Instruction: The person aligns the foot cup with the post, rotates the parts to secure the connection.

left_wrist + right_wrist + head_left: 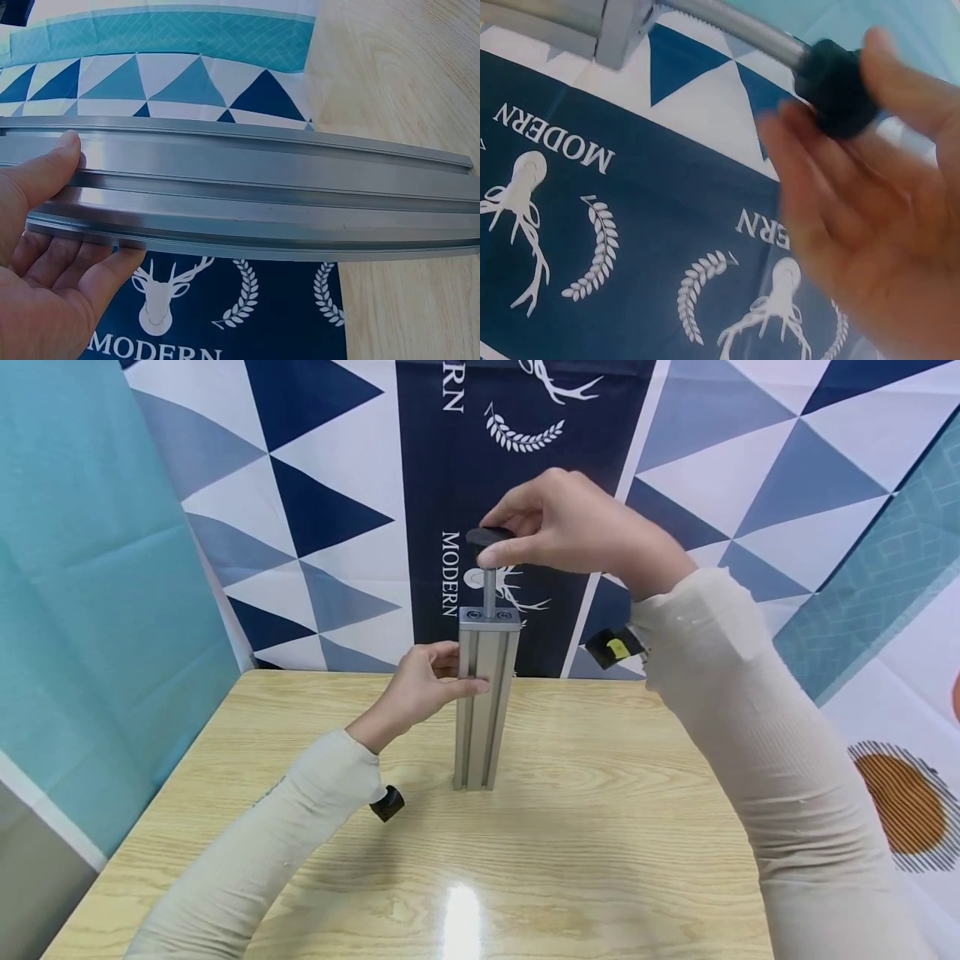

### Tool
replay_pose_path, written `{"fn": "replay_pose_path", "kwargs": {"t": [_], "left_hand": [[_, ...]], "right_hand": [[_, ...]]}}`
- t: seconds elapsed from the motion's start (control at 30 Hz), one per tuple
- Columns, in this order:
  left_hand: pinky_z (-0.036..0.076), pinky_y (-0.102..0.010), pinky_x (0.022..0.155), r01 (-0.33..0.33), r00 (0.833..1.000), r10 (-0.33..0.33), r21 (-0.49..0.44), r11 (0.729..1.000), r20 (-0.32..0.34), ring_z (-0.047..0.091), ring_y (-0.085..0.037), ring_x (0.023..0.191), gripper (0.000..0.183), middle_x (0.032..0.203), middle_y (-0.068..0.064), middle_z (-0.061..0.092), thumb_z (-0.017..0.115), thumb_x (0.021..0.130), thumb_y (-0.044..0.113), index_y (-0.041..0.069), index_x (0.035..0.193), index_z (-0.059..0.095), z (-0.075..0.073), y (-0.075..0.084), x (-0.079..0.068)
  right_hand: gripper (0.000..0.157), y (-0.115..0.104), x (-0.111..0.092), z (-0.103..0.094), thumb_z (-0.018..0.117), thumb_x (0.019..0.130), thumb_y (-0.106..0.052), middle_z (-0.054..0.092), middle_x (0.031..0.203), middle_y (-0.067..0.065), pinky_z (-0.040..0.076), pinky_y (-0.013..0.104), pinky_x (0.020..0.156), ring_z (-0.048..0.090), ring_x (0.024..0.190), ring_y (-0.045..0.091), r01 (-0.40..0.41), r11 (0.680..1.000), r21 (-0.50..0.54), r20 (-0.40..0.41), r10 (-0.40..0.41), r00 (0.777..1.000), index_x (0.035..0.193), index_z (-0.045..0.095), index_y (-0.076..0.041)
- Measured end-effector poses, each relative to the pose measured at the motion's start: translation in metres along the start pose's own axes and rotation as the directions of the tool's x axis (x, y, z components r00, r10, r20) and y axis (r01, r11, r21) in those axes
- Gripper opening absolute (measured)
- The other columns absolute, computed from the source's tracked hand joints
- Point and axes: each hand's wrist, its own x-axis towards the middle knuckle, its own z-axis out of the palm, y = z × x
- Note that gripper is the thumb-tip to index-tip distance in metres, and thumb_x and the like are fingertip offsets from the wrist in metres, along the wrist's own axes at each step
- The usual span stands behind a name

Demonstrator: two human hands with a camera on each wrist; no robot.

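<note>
- While the silver grooved aluminium profile bar (486, 702) stands upright near the middle of the light wooden table (600, 827), both hands are on it or on the part that comes out of its top.
- From the top end cap of the bar a thin grey metal rod (489, 593) rises straight up, and it ends in a round flat black knob (489, 537).
- The right hand (577, 531) pinches this black knob: the thumb is under its front edge and the index finger lies over its top. In the right wrist view the knob (838, 86) sits between the curled fingertips (795, 142), a little blurred.
- The left hand (420, 685) holds the bar at its upper part, from the left side. The thumb lies across the front face and the other fingers go behind the bar.
- In the left wrist view the thumb (45, 169) rests on the upper edge of the bar (262, 199) and the fingers are curled under it.
- The foot of the bar touches the table, well apart from every edge.
- Behind the table hangs a cloth backdrop with blue and white triangles (315, 510), and its dark middle strip has white deer figures and the word MODERN.
- Both arms are in pale beige sleeves (757, 735).
</note>
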Motion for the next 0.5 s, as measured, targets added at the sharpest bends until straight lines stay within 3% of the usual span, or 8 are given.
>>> {"fn": "replay_pose_path", "kwargs": {"t": [0.07, 0.2, 0.37, 0.5], "left_hand": [[0.052, -0.033, 0.086, -0.007, 1.0, 0.007, -0.002, 1.0, 0.004, 0.065, -0.017, 0.098, 0.043, 0.107, -0.005, 0.07, 0.077, 0.082, 0.016, 0.009, 0.122, 0.064, 0.0, 0.0, 0.0], [0.052, -0.033, 0.086, -0.012, 1.0, 0.012, -0.005, 1.0, 0.005, 0.065, -0.018, 0.099, 0.042, 0.107, -0.006, 0.07, 0.077, 0.082, 0.015, 0.009, 0.122, 0.064, 0.0, 0.0, 0.0], [0.051, -0.034, 0.087, -0.007, 1.0, 0.007, 0.003, 1.0, 0.011, 0.065, -0.018, 0.1, 0.045, 0.108, -0.005, 0.069, 0.077, 0.082, 0.017, 0.009, 0.123, 0.063, -0.001, 0.0, 0.0], [0.051, -0.034, 0.087, -0.01, 1.0, 0.01, 0.002, 1.0, 0.008, 0.065, -0.018, 0.099, 0.043, 0.107, -0.006, 0.069, 0.077, 0.082, 0.016, 0.009, 0.122, 0.063, -0.002, -0.001, 0.0]], "right_hand": [[0.05, -0.003, 0.002, 0.006, 0.071, 0.084, -0.045, 0.062, 0.099, 0.009, 0.044, 0.036, 0.082, 0.052, 0.09, 0.021, -0.092, 0.996, 0.022, -0.074, 0.093, 0.993, 0.115, 0.065, -0.006], [0.053, -0.006, 0.004, 0.016, 0.069, 0.08, -0.054, 0.052, 0.089, 0.008, 0.042, 0.036, 0.072, 0.05, 0.082, 0.022, -0.225, 0.973, 0.056, -0.147, 0.231, 0.962, 0.098, 0.056, -0.005], [0.06, -0.007, 0.004, 0.02, 0.063, 0.08, -0.061, 0.046, 0.087, 0.007, 0.04, 0.035, 0.065, 0.047, 0.076, 0.022, -0.323, 0.945, 0.042, -0.171, 0.326, 0.93, 0.097, 0.052, -0.004], [0.069, -0.008, 0.003, 0.019, 0.059, 0.08, -0.067, 0.047, 0.091, 0.009, 0.041, 0.037, 0.068, 0.048, 0.079, 0.024, -0.338, 0.941, 0.029, -0.131, 0.339, 0.932, 0.104, 0.051, -0.003]]}}
